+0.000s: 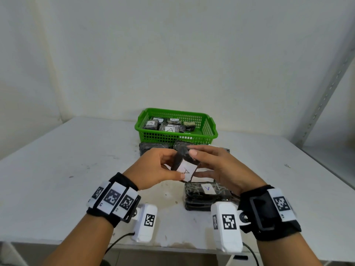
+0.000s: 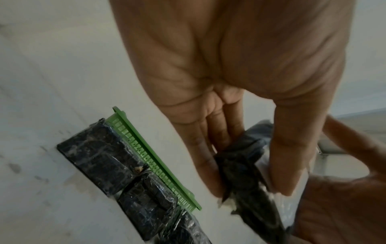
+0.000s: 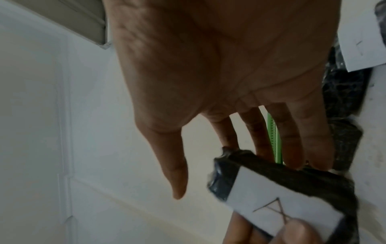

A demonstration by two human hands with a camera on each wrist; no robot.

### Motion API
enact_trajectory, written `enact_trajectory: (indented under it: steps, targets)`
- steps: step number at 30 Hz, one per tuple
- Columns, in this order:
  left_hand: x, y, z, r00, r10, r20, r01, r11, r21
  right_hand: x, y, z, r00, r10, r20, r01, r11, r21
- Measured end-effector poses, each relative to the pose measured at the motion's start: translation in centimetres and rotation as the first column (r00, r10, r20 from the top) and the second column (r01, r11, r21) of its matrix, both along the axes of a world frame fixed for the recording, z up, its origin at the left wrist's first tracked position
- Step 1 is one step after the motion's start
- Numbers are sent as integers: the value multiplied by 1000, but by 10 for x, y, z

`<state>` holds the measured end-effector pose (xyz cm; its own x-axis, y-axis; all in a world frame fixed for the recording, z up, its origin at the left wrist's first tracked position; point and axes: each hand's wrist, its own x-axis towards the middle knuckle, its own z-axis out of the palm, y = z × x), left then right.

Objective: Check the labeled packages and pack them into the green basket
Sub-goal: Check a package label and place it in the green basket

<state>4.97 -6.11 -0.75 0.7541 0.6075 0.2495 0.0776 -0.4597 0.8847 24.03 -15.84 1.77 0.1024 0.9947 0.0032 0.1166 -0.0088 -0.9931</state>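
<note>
Head view: my left hand [image 1: 153, 167] and right hand [image 1: 217, 167] hold one dark wrapped package [image 1: 184, 164] between them above the table [image 1: 57, 160], its white label [image 1: 185, 170] marked A facing me. Green basket [image 1: 177, 138] sits beyond, several labeled packages [image 1: 170, 128] inside; more lie just in front of it and under my right hand.

Left wrist view: my fingers [image 2: 200, 148] and thumb pinch the package [image 2: 240, 161]. Loose packages [image 2: 98, 156] lie against the basket wall [image 2: 150, 156].

Right wrist view: my fingertips [image 3: 292, 148] press the package's far edge [image 3: 292, 178]; thumb stands clear, straight.
</note>
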Motion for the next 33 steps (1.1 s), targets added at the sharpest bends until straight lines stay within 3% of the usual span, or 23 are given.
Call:
enact_trajectory:
  steps: [4,10,14,21,26,30,33]
  targets:
    - [3,13,6,1000,-14,-10,14,997,-71,2,16,4,993,-108,56,105,993,63]
    - [12,20,11,976,93,197,-31,954,-299,4,35,11,975,-200,-96,207,975,76]
    - [27,28,12,925,209,318,-40,884,-466,-1,46,12,978,-172,-115,178,983,46]
    - [39,56,21,888,341,309,-151,849,-506,6,70,26,993,-117,12,117,991,-66]
    - [39,93,36,878,381,289,-193,835,-515,7,105,34,963,-150,-225,149,989,-19]
    - [36,120,45,863,412,293,-164,777,-608,1,137,32,958,-145,-247,146,989,-11]
    - [35,142,41,885,414,213,-226,781,-582,-1,158,32,954,-181,-240,187,982,4]
